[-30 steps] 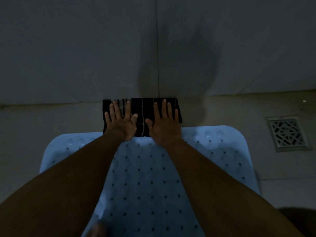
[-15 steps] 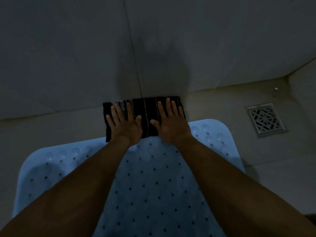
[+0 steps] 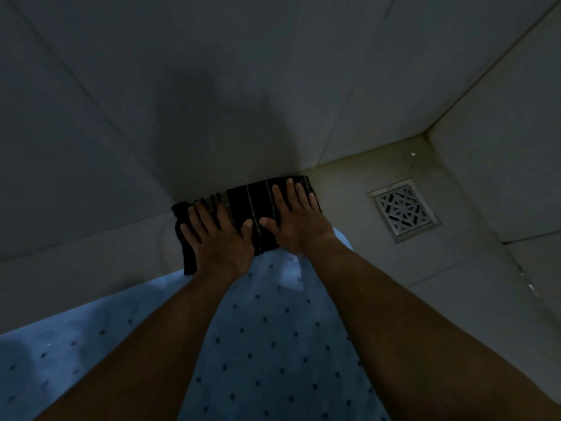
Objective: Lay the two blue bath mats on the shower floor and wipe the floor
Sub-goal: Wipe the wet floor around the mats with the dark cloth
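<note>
A dark folded cloth with thin pale stripes (image 3: 258,208) lies flat on the pale shower floor (image 3: 349,189), against the foot of the tiled wall. My left hand (image 3: 218,238) and my right hand (image 3: 296,217) press on it side by side, fingers straight and spread. One blue bath mat (image 3: 267,344) with rows of small holes lies on the floor under my forearms, its far edge meeting the cloth. A second mat is not in view.
A square metal drain grate (image 3: 402,209) is set in the floor to the right of the cloth. Grey tiled walls (image 3: 212,86) rise behind and meet another wall at the right corner (image 3: 431,135).
The cloth with both hands on it has slid right along the wall toward the drain, and the view has turned so the right corner now shows.
</note>
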`<act>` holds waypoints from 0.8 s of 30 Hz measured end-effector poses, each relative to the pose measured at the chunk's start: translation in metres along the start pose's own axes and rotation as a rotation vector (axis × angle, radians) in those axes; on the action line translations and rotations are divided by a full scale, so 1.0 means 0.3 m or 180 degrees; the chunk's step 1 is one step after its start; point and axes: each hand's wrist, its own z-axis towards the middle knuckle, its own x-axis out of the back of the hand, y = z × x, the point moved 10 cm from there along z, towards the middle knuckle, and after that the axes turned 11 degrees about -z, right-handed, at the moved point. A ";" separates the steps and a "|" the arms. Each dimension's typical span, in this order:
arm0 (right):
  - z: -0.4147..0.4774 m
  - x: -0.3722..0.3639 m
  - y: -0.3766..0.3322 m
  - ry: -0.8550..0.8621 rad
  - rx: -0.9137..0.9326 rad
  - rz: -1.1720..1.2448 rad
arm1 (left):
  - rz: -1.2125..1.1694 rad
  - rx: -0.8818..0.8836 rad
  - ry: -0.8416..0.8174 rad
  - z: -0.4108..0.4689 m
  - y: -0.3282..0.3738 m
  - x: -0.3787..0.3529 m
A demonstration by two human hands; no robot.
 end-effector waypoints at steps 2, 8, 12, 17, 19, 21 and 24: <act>0.008 0.001 0.046 -0.0005 -0.0035 0.0031 | -0.0035 -0.0055 0.0056 0.004 0.042 -0.015; 0.023 0.008 0.168 -0.0011 -0.0243 0.0123 | 0.0017 -0.0304 -0.0116 0.005 0.155 -0.067; 0.001 0.011 0.268 -0.0060 -0.0485 0.0266 | 0.0100 -0.0569 -0.0311 0.011 0.245 -0.106; -0.073 -0.010 0.337 -0.0139 -0.0904 0.0424 | 0.0207 -0.0895 -0.0515 0.015 0.332 -0.129; -0.090 -0.019 0.343 -0.0186 -0.1055 0.0551 | 0.0227 -0.0983 -0.0585 0.017 0.346 -0.133; -0.112 -0.029 0.351 -0.0215 -0.1227 0.0694 | 0.0239 -0.1123 -0.0643 0.018 0.366 -0.133; -0.166 -0.052 0.374 -0.0233 -0.1488 0.0812 | 0.0344 -0.1367 -0.0766 0.023 0.408 -0.147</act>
